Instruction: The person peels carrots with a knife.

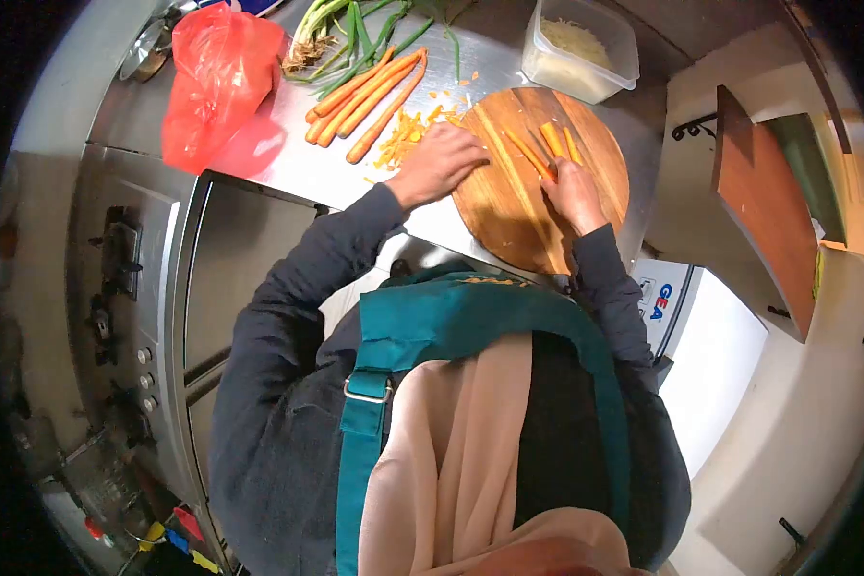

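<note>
A round wooden cutting board (593, 158) lies on the metal counter. My left hand (442, 165) is at its left edge, fingers curled together beside a pile of small carrot pieces (403, 137); whether it holds anything is hidden. Over the right part of the board, my right hand (576, 195) is closed, with a thin orange length and a narrow dark shape extending from its fingertips; I cannot make out which it grips. Cut carrot sticks (552, 139) lie just beyond those fingers. Several whole carrots (367, 96) rest to the left of the board.
Green onions (312, 43) lie behind the carrots, and a red plastic bag (216, 86) sits at the left. A clear container (586, 53) with pale shreds stands behind the board. A stove (130, 259) is at the left, and an open cabinet door (768, 211) at the right.
</note>
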`<control>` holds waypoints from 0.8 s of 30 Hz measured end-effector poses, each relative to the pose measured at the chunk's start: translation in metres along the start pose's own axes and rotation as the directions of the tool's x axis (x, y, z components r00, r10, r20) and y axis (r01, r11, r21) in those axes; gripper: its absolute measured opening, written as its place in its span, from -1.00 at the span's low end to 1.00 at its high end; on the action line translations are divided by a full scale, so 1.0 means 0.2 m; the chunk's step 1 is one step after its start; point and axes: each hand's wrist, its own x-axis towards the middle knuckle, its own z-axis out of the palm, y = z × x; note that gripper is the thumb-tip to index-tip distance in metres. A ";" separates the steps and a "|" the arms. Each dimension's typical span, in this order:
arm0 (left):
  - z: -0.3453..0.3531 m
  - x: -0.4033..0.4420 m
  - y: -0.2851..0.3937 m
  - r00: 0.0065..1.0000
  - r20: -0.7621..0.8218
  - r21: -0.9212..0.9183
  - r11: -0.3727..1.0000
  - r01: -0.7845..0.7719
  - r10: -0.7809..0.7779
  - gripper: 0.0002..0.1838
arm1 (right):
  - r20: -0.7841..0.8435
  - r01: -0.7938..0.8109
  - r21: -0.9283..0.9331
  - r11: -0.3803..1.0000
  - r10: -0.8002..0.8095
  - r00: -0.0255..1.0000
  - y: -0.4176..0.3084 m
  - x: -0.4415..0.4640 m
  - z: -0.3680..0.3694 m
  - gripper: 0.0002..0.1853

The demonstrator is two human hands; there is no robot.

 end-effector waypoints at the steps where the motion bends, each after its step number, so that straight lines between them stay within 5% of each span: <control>1: 0.06 0.05 0.01 1.000 -0.003 0.002 1.000 0.001 -0.001 -0.81 | -0.001 0.004 -0.001 1.000 -0.004 1.000 0.02 0.00 0.00 -0.73; 3: 0.18 0.15 0.03 0.976 0.057 -0.061 0.976 -0.209 0.212 -0.76 | -0.044 -0.066 0.068 0.995 0.069 0.997 0.06 0.00 0.01 -0.71; 6: 0.32 0.22 0.02 0.988 0.046 -0.074 0.987 -0.143 0.146 -0.76 | -0.092 -0.093 0.027 0.995 0.095 0.991 0.08 -0.02 0.02 -0.72; 9: 0.26 0.23 -0.09 0.994 0.096 0.016 0.998 -0.056 0.054 -0.80 | -0.143 -0.069 0.187 0.980 0.097 0.985 0.01 -0.07 -0.07 -0.77; 10: 0.22 0.21 -0.13 0.994 0.097 0.037 0.998 -0.047 0.043 -0.80 | -0.241 0.063 0.283 0.957 0.007 0.971 0.02 -0.09 -0.08 -0.81; 12: 0.10 0.14 -0.20 0.991 0.087 0.215 0.973 0.084 -0.105 -0.81 | 0.092 -0.198 0.779 0.595 0.204 0.975 -0.02 -0.15 -0.14 -0.86; 13: -0.04 0.12 -0.16 0.987 0.091 0.260 0.960 0.105 -0.133 -0.83 | 0.185 -0.244 0.878 0.411 0.178 0.966 -0.06 -0.18 -0.20 -0.87; 15: -0.19 0.05 -0.20 0.994 -0.024 0.244 0.963 0.112 -0.109 -0.84 | 0.304 -0.311 0.947 0.077 0.085 0.949 -0.07 -0.25 -0.24 -0.87; 18: -0.34 -0.02 -0.22 0.900 -0.178 0.259 0.864 0.432 -0.397 -0.85 | 0.351 -0.318 0.892 -0.320 0.047 0.935 -0.05 -0.32 -0.12 -0.81; 19: -0.34 -0.01 -0.23 0.905 -0.182 0.270 0.865 0.422 -0.385 -0.85 | 0.317 -0.300 0.898 -0.322 0.002 0.948 -0.06 -0.34 -0.08 -0.75; 21: -0.32 0.00 -0.29 0.694 -0.005 0.313 0.658 0.685 -0.720 -0.77 | 0.322 -0.301 0.872 -0.387 -0.010 0.947 -0.09 -0.39 0.02 -0.65; 24: -0.17 -0.01 -0.40 0.705 -0.071 0.424 0.618 0.662 -0.706 -0.74 | 0.299 -0.291 0.863 -0.413 -0.046 0.953 -0.15 -0.39 0.01 -0.55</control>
